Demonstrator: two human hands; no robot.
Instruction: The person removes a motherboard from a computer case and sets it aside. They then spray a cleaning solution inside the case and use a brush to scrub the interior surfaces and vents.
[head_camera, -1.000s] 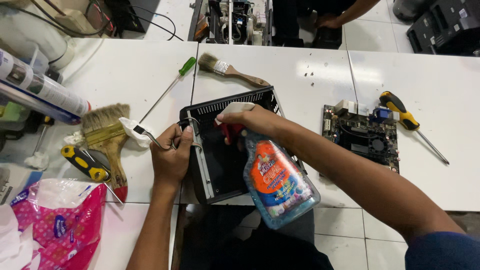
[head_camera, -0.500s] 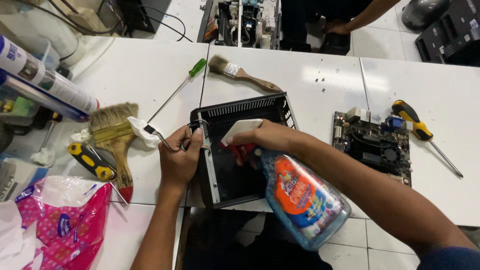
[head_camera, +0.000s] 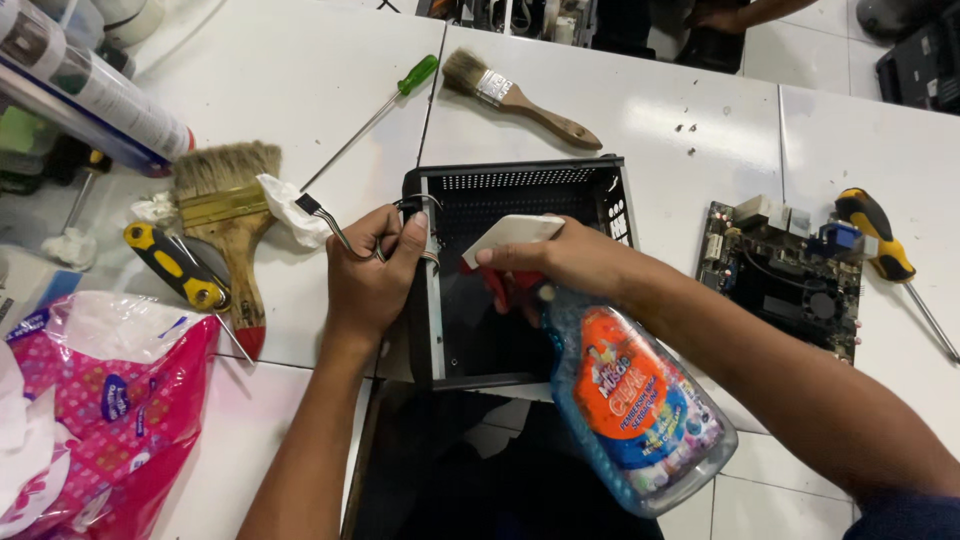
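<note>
a: where is the open black metal computer case (head_camera: 520, 275) found?
b: it is laid flat at the near edge of the white table (head_camera: 660, 110), its perforated wall turned away, so the inside is left exposed from above.
a: how is it steadied?
b: its left rim is gripped by the left hand (head_camera: 368, 275), fingers curled shut around the rim and a bundle of thin cables, apparently so they are kept out of the way.
a: and over the case?
b: a clear spray bottle of blue liquid with an orange label (head_camera: 630, 400) is clasped by the right hand (head_camera: 570, 265), nozzle aimed into the case.
a: further out from the case?
b: a green circuit board (head_camera: 780, 275) is seen right of it, a wide brush (head_camera: 225, 215) left of it.
</note>
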